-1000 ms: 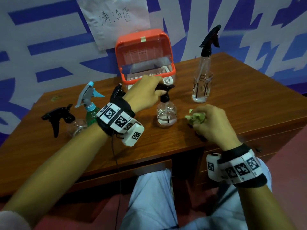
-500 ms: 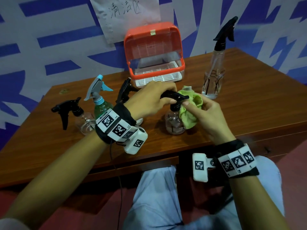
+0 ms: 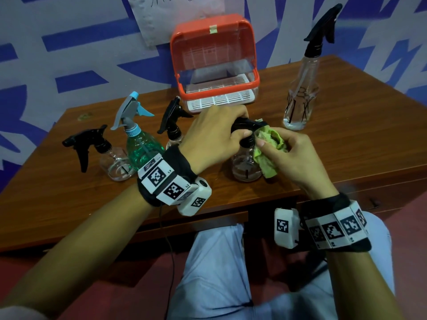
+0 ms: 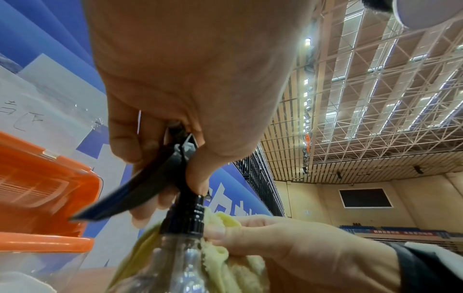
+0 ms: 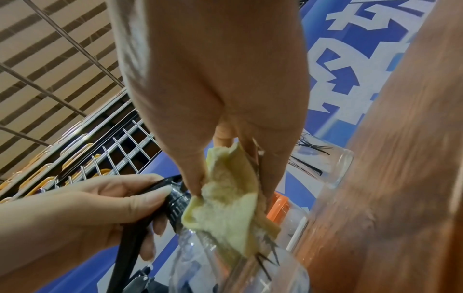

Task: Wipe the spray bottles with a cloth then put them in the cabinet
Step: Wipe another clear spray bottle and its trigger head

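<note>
Green cloth (image 3: 269,146) pinched in my right hand (image 3: 293,158) wipes the small clear spray bottle (image 3: 245,167) standing at the wooden desk (image 3: 346,139) front, my left hand (image 3: 215,135) gripping its black trigger head (image 3: 246,124); excess side pressure could tip it.

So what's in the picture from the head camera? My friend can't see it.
The left hand grips the black sprayer of a small clear spray bottle on a wooden table, while the right hand presses a green cloth against it. Four more spray bottles and an open orange cabinet stand behind.
</note>
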The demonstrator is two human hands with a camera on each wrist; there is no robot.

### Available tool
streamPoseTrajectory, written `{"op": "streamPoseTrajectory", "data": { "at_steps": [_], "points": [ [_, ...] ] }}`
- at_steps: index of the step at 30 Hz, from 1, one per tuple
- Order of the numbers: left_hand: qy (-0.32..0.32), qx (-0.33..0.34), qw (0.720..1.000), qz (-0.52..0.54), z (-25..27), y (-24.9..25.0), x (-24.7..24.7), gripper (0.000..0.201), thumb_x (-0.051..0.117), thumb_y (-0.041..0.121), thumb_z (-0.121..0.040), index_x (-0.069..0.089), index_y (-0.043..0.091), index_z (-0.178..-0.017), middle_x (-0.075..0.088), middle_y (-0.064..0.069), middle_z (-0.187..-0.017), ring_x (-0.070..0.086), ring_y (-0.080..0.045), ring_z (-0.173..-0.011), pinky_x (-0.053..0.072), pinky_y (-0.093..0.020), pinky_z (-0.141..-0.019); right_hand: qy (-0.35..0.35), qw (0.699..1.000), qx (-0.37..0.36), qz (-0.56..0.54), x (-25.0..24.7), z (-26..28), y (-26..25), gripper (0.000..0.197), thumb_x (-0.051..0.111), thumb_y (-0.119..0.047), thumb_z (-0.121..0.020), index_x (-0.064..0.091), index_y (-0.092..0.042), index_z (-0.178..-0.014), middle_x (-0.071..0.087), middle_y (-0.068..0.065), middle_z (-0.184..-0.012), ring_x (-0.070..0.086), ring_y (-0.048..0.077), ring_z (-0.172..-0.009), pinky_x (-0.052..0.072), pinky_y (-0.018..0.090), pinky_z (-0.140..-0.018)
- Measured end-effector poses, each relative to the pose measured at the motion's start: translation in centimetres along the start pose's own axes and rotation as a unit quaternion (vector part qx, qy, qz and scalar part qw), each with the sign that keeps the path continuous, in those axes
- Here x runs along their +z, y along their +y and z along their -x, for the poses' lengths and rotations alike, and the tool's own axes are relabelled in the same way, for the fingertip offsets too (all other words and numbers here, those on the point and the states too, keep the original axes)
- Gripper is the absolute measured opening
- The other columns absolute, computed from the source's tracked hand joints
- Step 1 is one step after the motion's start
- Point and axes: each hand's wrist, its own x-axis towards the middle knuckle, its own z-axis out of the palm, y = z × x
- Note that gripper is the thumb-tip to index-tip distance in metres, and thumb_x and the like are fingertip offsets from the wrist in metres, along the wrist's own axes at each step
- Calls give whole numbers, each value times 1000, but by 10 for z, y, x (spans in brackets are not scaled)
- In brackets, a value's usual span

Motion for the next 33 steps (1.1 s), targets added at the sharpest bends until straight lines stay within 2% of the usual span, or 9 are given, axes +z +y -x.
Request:
{"op": "streamPoseTrajectory", "data": {
  "at_steps": [11, 18, 20, 22, 25, 27, 29, 31, 33],
  "points": [
    [57, -25, 997, -42, -2, 23, 14, 22, 64, 37, -92, 64, 20, -107, 69, 0, -93, 65, -23, -87, 54, -41, -72, 104, 994, 5, 30, 8, 21, -1, 26, 78, -34, -92, 77, -27, -117, 79, -9, -95, 75, 5, -89, 62, 43, -83],
    [86, -62, 993, -61, 10, 27, 18, 24, 62, 34, -94, 60, 16, -109, 70, -5, -93, 66, -29, -86, 52, -38, -67, 168, 979, -1, 116, 30, 29, -11, 32, 80, -28, -89, 76, -23, -120, 73, -11, -95, 67, 4, -90, 39, -1, -69],
    [73, -71, 992, -78, 10, 26, 14, 27, 62, 36, -94, 61, 15, -112, 69, -6, -97, 66, -28, -90, 50, -34, -67, 169, 980, -3, 104, 33, 31, -11, 33, 81, -29, -88, 76, -24, -120, 76, -10, -99, 69, 7, -94, 48, 6, -77],
    [53, -62, 992, -91, 9, 22, 9, 29, 59, 40, -95, 64, 16, -109, 70, -4, -96, 67, -27, -90, 51, -35, -68, 169, 983, 10, 74, 28, 33, -10, 34, 83, -31, -86, 77, -25, -118, 76, -11, -99, 71, 6, -95, 57, 24, -87],
    [24, -35, 995, -89, 8, 17, -10, 49, 42, 56, -102, 62, 18, -80, 61, 1, -69, 59, -20, -65, 42, -35, -57, 179, 983, 27, 37, 16, 35, -7, 38, 85, -34, -84, 77, -26, -120, 78, -10, -102, 73, 5, -97, 61, 35, -90],
    [11, -4, 999, -36, 5, 13, -30, 57, 29, 53, -107, 55, 17, -72, 52, 2, -61, 50, -15, -56, 37, -35, -57, 181, 983, 23, 20, 8, 34, -3, 40, 85, -33, -84, 76, -26, -122, 78, -10, -104, 74, 5, -97, 62, 38, -89],
    [-15, 60, 997, -48, -2, 4, -46, 44, 30, 42, -110, 62, 17, -92, 65, 2, -81, 61, -15, -73, 48, -40, -67, 178, 984, 22, -7, 2, 33, -2, 41, 85, -34, -84, 76, -25, -123, 79, -9, -105, 75, 6, -98, 63, 39, -87],
    [-53, 126, 986, -90, -7, -7, -60, 30, 40, 26, -107, 59, 26, -131, 67, 5, -126, 64, -17, -112, 55, -45, -89, 173, 984, 22, -42, -2, 33, -4, 37, 85, -34, -85, 77, -24, -121, 80, -6, -104, 76, 9, -97, 64, 41, -85],
    [-73, 206, 965, -146, -9, -11, -67, 55, 49, 7, -100, 47, 32, -149, 54, 9, -149, 55, -16, -131, 53, -43, -98, 165, 983, 10, -82, -3, 31, -6, 33, 83, -28, -88, 77, -20, -119, 80, -3, -103, 77, 11, -96, 64, 39, -82]
  ]
}}
